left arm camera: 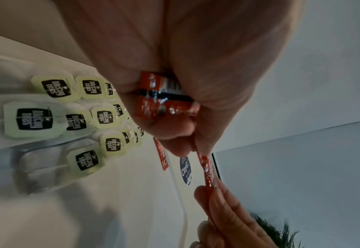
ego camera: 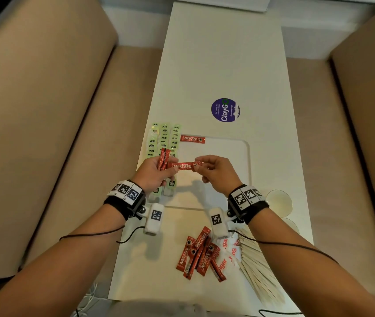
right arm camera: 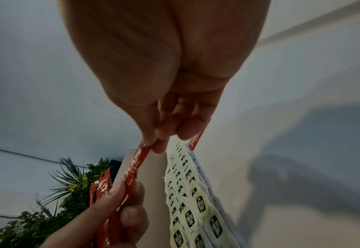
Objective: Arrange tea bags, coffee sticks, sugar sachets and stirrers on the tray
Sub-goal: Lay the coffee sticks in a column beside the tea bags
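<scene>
A long white desk (ego camera: 223,65) runs between beige upholstered benches (ego camera: 40,110). On it lies a flat white rectangular tray (ego camera: 239,156) holding 3 rows of pale green tea bags (ego camera: 164,138) along its left side and 1 red coffee stick (ego camera: 192,139) at its far edge. Above the tray, the left hand (ego camera: 156,172) grips a bunch of red coffee sticks (ego camera: 164,157), while the right hand (ego camera: 216,170) pinches one end of a single red stick (ego camera: 183,167) whose other end the left fingers also hold. Near the desk's front edge lie loose red coffee sticks (ego camera: 199,255), white sugar sachets (ego camera: 226,248) and pale wooden stirrers (ego camera: 259,268).
</scene>
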Demonstrator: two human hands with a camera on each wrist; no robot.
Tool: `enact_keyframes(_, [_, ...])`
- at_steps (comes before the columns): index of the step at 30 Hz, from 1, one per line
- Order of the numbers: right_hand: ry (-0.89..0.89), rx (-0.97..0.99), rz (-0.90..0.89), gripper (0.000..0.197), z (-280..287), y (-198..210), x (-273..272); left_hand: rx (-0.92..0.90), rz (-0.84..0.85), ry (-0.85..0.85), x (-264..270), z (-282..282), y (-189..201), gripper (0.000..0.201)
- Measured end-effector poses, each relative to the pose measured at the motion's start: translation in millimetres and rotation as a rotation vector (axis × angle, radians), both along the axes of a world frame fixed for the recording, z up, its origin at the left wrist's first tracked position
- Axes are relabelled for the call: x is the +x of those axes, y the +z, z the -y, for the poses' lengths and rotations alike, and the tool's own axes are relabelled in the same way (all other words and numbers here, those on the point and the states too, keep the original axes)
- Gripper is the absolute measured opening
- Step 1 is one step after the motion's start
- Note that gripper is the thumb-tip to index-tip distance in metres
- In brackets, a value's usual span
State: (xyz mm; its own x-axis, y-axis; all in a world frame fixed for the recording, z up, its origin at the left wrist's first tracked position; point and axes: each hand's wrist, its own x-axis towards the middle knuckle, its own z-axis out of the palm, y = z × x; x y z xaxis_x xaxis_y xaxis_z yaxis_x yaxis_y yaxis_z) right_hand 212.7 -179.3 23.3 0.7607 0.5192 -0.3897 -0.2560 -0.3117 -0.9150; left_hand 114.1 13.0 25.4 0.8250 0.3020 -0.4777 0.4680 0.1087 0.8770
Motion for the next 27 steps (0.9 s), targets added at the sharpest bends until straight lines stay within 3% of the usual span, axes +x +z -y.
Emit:
enact_keyframes(11, [0.016,-0.107,0.097,0.012,0,-4,6,0.153,-0.015,0.005,11,1,-8,0.008])
enact_keyframes(15, [-0.01,-0.134,0.065,0.004,-4,-11,11,0.104,-0.043,0.027,15,-2,-13,0.013])
enact_keyframes(22, [-0.002,-0.151,0.053,0.009,-13,-18,37,0.025,-0.092,0.068,23,-14,-16,0.017])
enact_keyframes(27, [-0.11,-0.226,0.077,0.008,-19,-34,69,0.004,-0.111,0.058,31,-24,-15,0.016])
